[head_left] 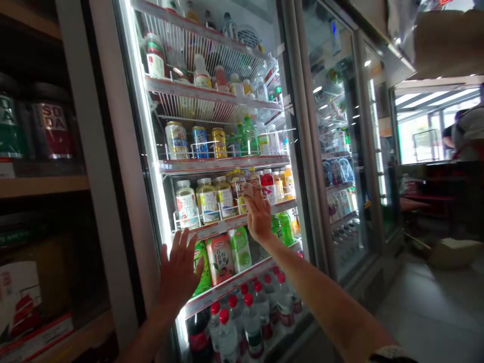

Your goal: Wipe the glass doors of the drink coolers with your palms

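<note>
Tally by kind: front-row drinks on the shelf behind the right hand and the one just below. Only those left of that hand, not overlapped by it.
White-labelled bottles: 3
Green containers: 2
Red container: 1
Total: 6

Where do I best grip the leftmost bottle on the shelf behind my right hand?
Probably its upper body, just below the white cap, coming from the front: the bottle stands upright, with a wire guard around its base.

The left forearm (145,327) and right forearm (321,297) are bare; black, pale-patterned material (391,355) edges the right one.
</note>
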